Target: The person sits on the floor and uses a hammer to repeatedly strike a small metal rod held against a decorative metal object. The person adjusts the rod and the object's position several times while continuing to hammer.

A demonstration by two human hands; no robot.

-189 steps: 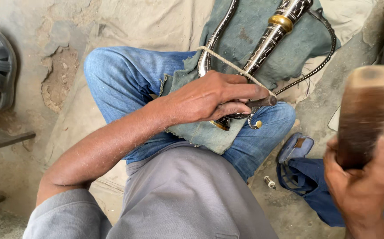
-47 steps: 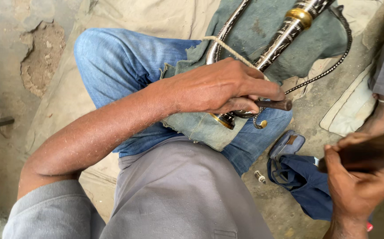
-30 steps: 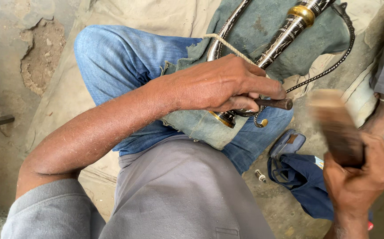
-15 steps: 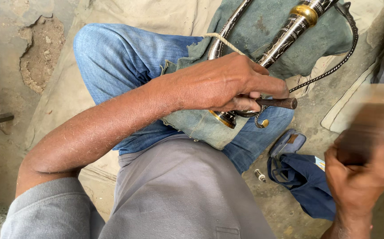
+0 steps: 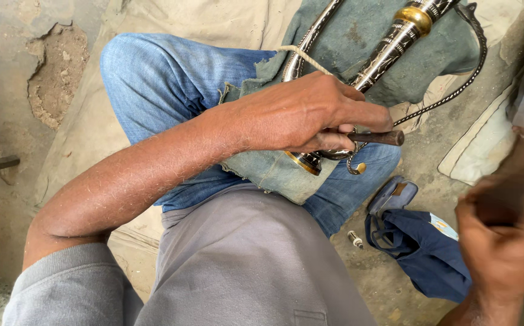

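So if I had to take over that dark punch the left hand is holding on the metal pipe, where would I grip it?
Grip the punch by its shaft near the free blunt end that sticks out to the right of the left hand. Come in from the right, since the pipe and the fingers block the other side. The right hand is blurred.

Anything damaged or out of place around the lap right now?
Two things: the concrete floor has a broken, crumbled patch at upper left, and a small loose metal piece lies on the ground beside the dark blue bag, apart from the work.
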